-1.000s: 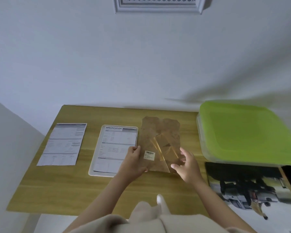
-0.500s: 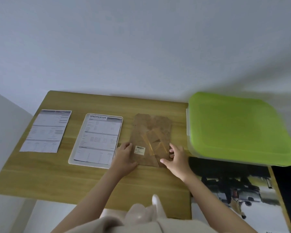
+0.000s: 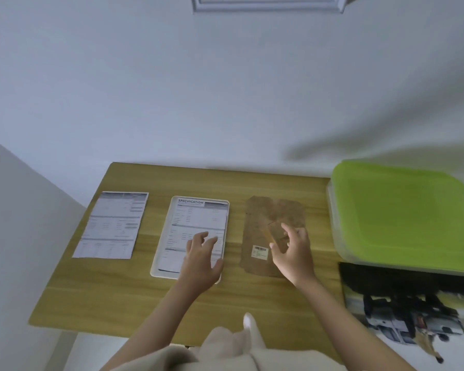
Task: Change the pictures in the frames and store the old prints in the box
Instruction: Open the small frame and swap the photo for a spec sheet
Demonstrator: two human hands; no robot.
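In the head view, a wooden surface (image 3: 134, 298) stands against a pale wall. On its left part lies a loose printed sheet (image 3: 112, 225), flat and a little skewed. Just right of it, apart from it, lies a white picture frame (image 3: 163, 266) holding a print headed "SPECIFICATION" (image 3: 198, 220). Right of the frame, with a strip of bare wood between them, a brown backing board (image 3: 260, 223) lies flat, its stand flap uppermost and a small barcode label (image 3: 259, 252) near its lower middle.

The left hand (image 3: 202, 261) is over the lower right part of the frame, palm down, fingers spread and nearly straight, holding nothing; whether the fingertips touch the print I cannot tell. The right hand (image 3: 292, 250) is over the lower right of the backing board, fingers loosely bent and spread, gripping nothing; whether it touches the board is unclear.

At the right edge a clear box with a green lid (image 3: 402, 212) sits closed, well apart from the frame. In front of it, a large photo print (image 3: 413, 314) showing a vehicle lies flat at the surface's near right corner. High on the wall, the lower edge of a white hanging frame (image 3: 265, 4) shows. Beige clothing (image 3: 225, 352) fills the bottom middle.
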